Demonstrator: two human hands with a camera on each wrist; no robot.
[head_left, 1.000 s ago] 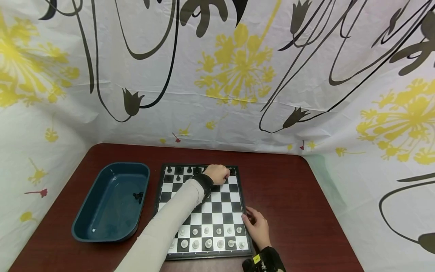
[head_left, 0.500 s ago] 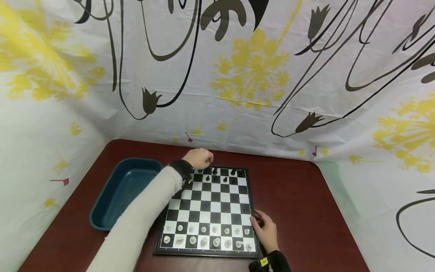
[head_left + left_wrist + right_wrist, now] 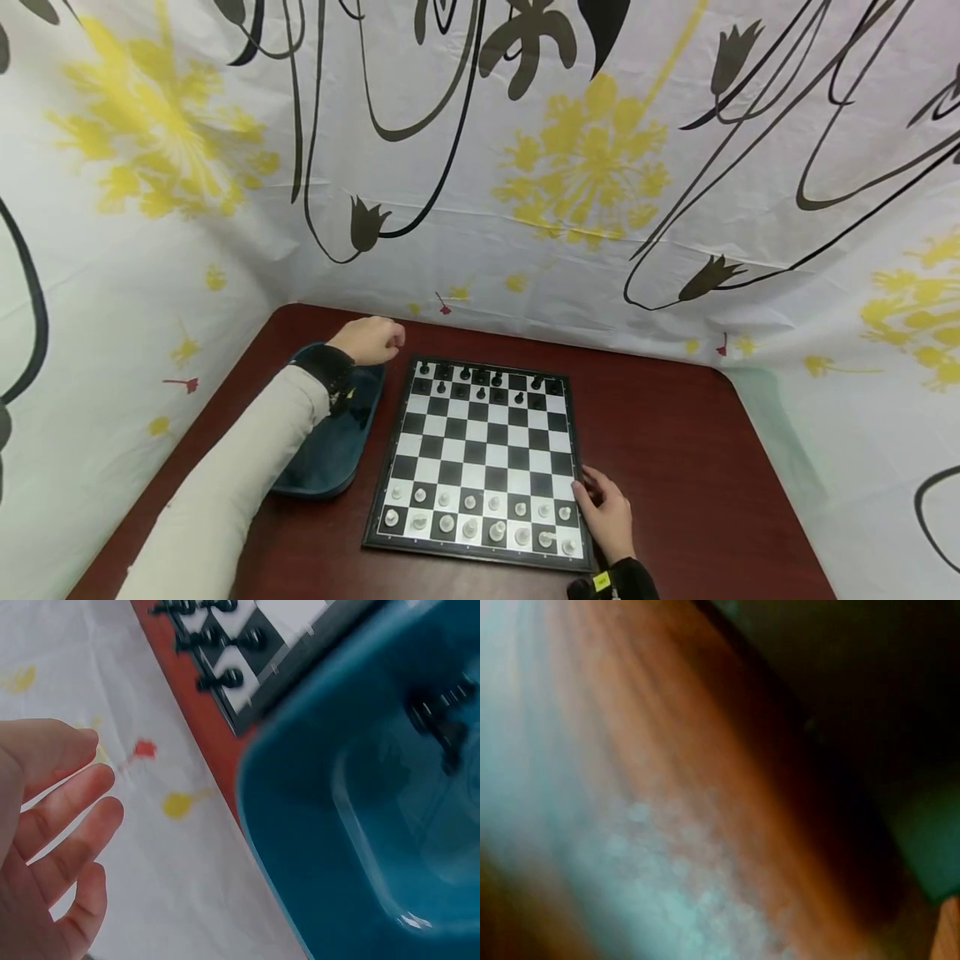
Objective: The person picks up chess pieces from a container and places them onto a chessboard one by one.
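Note:
My left hand (image 3: 369,341) is above the far right corner of the blue tray (image 3: 321,479). In the left wrist view, the left fingers (image 3: 82,825) are loosely bent and hold nothing. Several black chess pieces (image 3: 442,712) lie inside the tray. Beside it is a chessboard (image 3: 465,450), with black pieces, including a black pawn (image 3: 481,393), on its two far rows. White pieces, such as the white piece (image 3: 497,530), fill the two near rows. My right hand (image 3: 609,517) rests against the board's right edge, fingers relaxed. The right wrist view is too blurred to read.
A dark red table (image 3: 675,467) carries the board and tray. A white patterned cloth (image 3: 465,192) hangs behind the table and along both sides. The tray's wall rises close to the board's left edge.
My left hand has moved left from the board's far rows to the tray. More black pieces show on the far rows as it clears them. The right hand stays at the edge.

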